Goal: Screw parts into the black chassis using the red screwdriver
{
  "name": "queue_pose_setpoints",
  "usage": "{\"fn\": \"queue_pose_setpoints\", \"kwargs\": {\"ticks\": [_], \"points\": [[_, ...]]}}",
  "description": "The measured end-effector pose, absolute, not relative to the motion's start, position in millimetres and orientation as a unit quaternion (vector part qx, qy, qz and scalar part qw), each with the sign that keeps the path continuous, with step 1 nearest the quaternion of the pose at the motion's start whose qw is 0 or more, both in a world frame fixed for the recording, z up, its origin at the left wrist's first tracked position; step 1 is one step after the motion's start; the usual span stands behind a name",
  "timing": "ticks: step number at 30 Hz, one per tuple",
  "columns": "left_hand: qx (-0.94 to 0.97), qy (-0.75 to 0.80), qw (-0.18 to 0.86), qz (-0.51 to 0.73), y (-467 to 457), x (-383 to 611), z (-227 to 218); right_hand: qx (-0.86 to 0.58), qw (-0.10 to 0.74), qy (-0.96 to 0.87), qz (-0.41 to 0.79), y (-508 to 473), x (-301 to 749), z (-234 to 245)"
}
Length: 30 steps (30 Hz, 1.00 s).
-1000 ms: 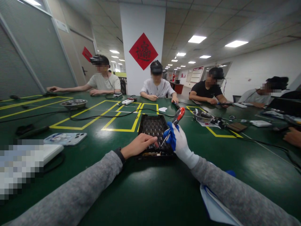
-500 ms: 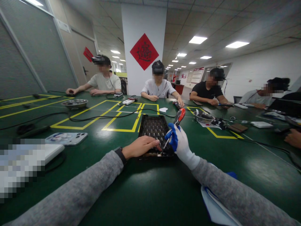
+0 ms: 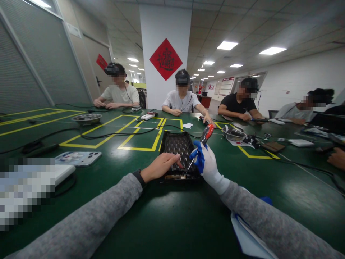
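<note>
A black rectangular casing with rows of small shiny bits inside lies on the green table. My bare left hand rests over its near left side, fingers stretched out toward the inside and holding nothing that shows. In a white glove with blue fingertips, my right hand is closed round a screwdriver with a red and black handle. The shaft slants down to the near right part of the casing, close to a small pale piece. Whether the tip touches a screw is too small to tell.
A phone and a partly blurred white box lie at left. Metal bowls stand at far left and right. A black cable crosses behind the casing. Blue-white cloth lies under my right forearm. Several people sit opposite.
My left hand has lifted slightly up and away from the casing's near edge, uncovering more of it. The screwdriver stays almost in place. A person at far left has drawn one hand back.
</note>
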<state>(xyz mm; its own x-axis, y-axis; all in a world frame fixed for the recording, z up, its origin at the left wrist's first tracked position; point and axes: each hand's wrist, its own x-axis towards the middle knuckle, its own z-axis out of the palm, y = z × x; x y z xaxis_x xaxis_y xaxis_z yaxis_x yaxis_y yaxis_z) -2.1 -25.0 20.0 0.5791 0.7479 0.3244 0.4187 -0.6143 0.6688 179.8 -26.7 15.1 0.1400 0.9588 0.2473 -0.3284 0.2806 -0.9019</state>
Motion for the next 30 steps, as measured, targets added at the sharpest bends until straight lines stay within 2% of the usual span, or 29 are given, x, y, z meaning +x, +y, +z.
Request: {"fn": "queue_pose_setpoints", "kwargs": {"ticks": [19,30], "points": [[0.853,0.337,0.277,0.286,-24.9,-2.1,20.2,-0.351,0.662,-0.446,0.489,-27.2,178.3,16.1],[0.894,0.289,0.254,0.229,-28.4,-3.5,25.1,-0.359,0.662,-0.436,0.492,-29.0,179.4,18.7]]}}
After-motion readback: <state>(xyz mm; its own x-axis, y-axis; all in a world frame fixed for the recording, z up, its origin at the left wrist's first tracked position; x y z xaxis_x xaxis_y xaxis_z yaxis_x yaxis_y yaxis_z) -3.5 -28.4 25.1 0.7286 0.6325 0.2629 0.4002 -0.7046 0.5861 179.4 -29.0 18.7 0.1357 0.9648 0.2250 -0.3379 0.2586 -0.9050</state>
